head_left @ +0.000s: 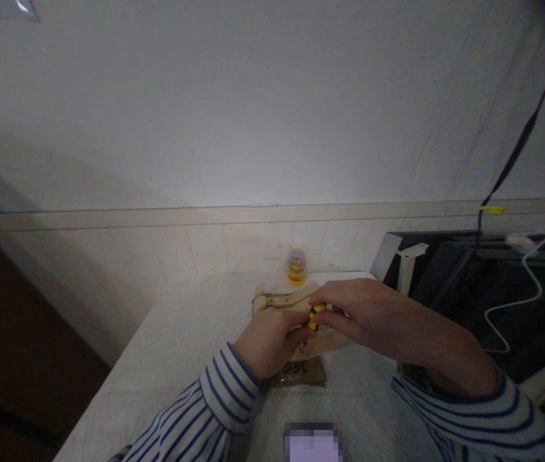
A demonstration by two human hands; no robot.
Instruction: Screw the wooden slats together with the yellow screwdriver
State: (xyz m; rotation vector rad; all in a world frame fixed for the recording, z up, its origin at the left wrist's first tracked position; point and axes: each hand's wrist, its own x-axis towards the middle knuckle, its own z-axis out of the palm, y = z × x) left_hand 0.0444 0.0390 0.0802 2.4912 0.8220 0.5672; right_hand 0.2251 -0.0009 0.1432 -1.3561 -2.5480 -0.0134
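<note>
With the fingers of our left hand (pixel 268 341) and right hand (pixel 366 312) pinched nearly closed, we hold between them the small yellow-and-black tool (pixel 320 308), apparently slanting near-left to far-right, over the wooden pieces (pixel 287 299).

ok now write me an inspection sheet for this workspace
surface: white cloth-like table cover, lightly creased
things in use: small yellow-and-black object between the hands; pale wood-coloured strips beneath, partly hidden
clutter: clear tapered container with yellow base, upright near the far edge; flat brown packet; dark-edged rectangular device, screen pixelated
hands: left hand and right hand, bare, both pinching that object
cables: thin white cable and black cord, both at right
surroundings: pale grey wall; dark brown panel at left
</note>
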